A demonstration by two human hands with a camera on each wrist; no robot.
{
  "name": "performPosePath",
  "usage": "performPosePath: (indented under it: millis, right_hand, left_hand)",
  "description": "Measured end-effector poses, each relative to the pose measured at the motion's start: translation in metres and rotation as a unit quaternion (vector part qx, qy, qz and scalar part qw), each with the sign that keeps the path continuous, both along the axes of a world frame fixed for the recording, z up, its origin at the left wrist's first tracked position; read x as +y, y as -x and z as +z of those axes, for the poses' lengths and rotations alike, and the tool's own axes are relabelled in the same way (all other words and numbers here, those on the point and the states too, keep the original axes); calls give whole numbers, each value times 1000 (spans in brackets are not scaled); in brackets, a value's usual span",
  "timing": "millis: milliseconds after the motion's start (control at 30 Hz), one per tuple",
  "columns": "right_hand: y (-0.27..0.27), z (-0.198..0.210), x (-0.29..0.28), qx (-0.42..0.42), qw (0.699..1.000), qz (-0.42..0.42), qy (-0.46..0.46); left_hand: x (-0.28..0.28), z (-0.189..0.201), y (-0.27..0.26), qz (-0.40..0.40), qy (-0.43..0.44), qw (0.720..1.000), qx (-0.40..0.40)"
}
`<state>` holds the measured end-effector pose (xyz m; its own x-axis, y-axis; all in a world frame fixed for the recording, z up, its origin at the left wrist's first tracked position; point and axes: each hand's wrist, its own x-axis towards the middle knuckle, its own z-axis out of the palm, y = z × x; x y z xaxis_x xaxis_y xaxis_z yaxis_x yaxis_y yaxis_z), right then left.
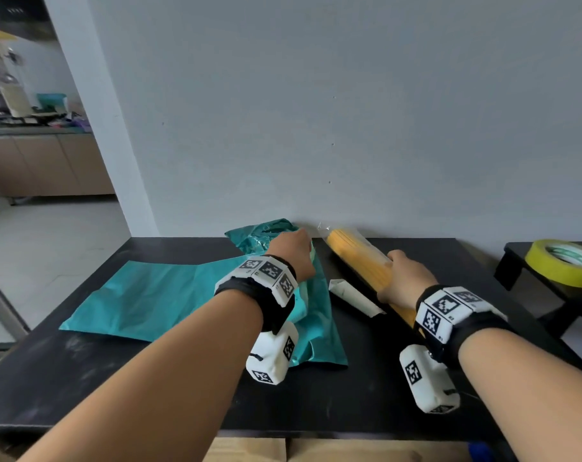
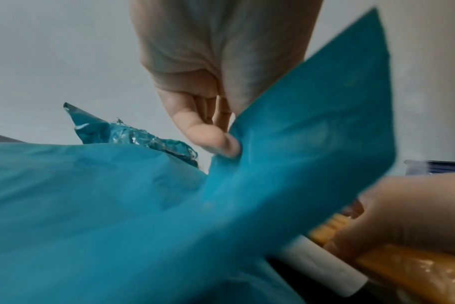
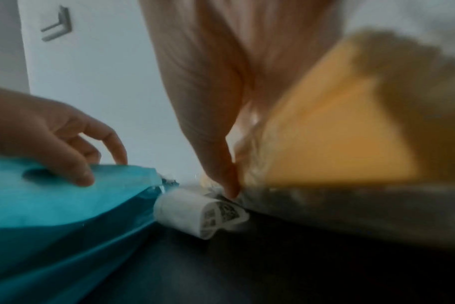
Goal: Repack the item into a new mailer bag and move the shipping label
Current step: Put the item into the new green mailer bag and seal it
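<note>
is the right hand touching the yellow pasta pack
Touching. The head view shows the right hand wrapped around the yellow pasta pack; the left wrist view shows its fingers curled on it.

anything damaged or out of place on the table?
Yes: a torn, crumpled teal mailer lies bunched against the wall, and the shipping label lies loose and curled on the table, stuck to no bag.

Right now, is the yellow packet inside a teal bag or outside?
Outside: the yellow packet lies on the black table beside the teal bag, gripped by the right hand.
</note>
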<state>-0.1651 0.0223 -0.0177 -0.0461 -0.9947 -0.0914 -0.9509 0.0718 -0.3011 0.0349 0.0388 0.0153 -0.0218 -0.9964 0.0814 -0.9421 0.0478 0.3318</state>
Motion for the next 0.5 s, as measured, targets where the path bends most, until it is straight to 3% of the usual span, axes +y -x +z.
performPosePath:
  millis: [200, 333, 500]
  right_hand:
    - [5, 31, 3, -78, 993, -48, 76]
    - [6, 48, 14, -53, 997, -13, 62]
    - [10, 55, 35, -21, 998, 16, 49]
  left_hand:
    - [1, 11, -13, 16, 23, 999, -20]
    - [6, 17, -14, 47, 41, 998, -11]
    - [18, 25, -16, 77, 91, 991, -62]
